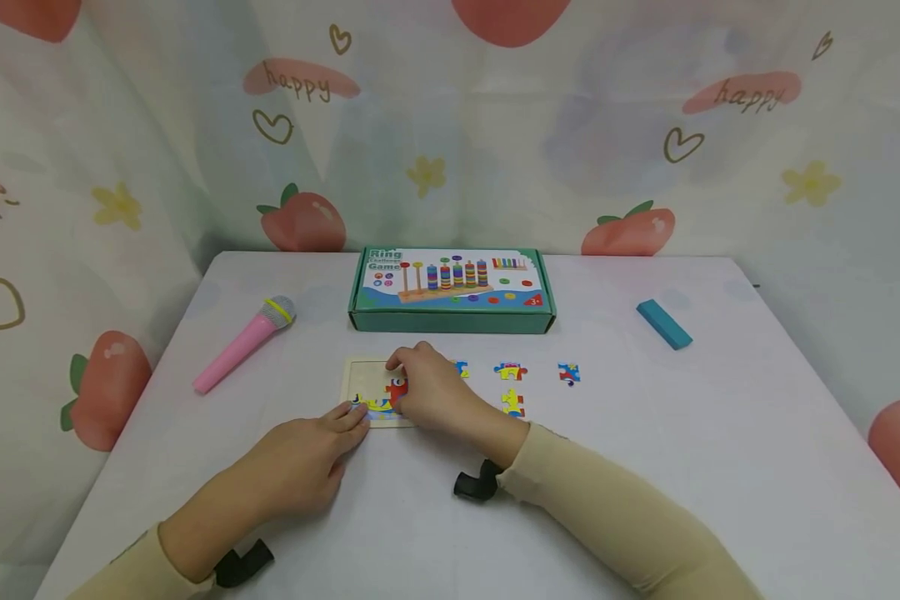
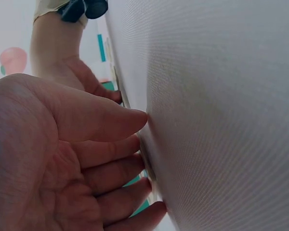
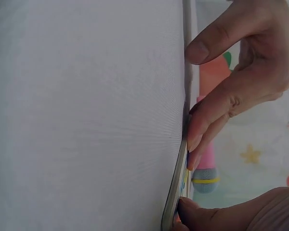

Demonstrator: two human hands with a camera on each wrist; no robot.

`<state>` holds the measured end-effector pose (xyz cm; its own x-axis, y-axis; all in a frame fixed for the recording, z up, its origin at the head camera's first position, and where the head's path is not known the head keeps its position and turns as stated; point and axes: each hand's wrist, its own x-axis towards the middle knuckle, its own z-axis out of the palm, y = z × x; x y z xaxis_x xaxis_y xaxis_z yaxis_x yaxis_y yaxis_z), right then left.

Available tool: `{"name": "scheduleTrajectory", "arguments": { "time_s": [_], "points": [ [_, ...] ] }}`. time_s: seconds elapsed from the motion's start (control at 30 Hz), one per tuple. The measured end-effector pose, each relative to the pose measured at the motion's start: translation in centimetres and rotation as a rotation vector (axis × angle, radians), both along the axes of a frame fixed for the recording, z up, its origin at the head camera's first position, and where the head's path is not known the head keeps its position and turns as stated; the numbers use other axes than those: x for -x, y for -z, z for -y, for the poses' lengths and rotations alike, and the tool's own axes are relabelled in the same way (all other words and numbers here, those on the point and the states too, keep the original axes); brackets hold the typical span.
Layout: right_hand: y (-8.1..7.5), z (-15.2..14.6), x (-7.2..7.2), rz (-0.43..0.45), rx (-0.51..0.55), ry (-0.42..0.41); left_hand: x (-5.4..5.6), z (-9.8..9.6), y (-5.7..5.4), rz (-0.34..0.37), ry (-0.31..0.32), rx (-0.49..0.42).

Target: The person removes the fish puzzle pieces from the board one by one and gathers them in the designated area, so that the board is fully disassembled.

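A shallow wooden puzzle board (image 1: 356,371) lies on the table, with colourful pieces along its lower part. My left hand (image 1: 311,454) rests at the board's lower left corner, fingers extended onto its edge; in the left wrist view the thumb (image 2: 120,118) touches the tabletop. Over the board's right side, my right hand (image 1: 438,392) bends its fingers down around a red puzzle piece (image 1: 396,390), partly covered by the hand. The right thumb (image 3: 195,211) is right at the board's edge in the right wrist view. Most of the board's right half is hidden under this hand.
Loose puzzle pieces lie right of the board: one partly hidden (image 1: 461,368), a yellow-red one (image 1: 510,372), another below it (image 1: 513,403) and a blue-red one (image 1: 568,372). Behind stands a green game box (image 1: 453,321). A pink microphone (image 1: 243,346) lies left, a teal block (image 1: 664,324) right.
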<state>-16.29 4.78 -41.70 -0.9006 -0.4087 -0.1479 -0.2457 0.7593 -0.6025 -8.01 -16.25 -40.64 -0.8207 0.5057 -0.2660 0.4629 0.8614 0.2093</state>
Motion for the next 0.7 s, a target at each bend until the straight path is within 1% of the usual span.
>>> {"name": "scheduleTrajectory", "arguments": {
  "time_s": [0.23, 0.4, 0.7],
  "points": [
    [-0.11, 0.19, -0.12, 0.02, -0.036, 0.001, 0.1, -0.15, 0.05, -0.008, -0.002, 0.003],
    [-0.06, 0.13, -0.11, 0.023, -0.033, -0.005, 0.11, -0.17, 0.02, -0.023, 0.007, -0.006],
    [0.15, 0.21, -0.02, 0.019, -0.041, -0.01, 0.4, -0.39, -0.04, -0.087, 0.027, -0.001]
  ]
}}
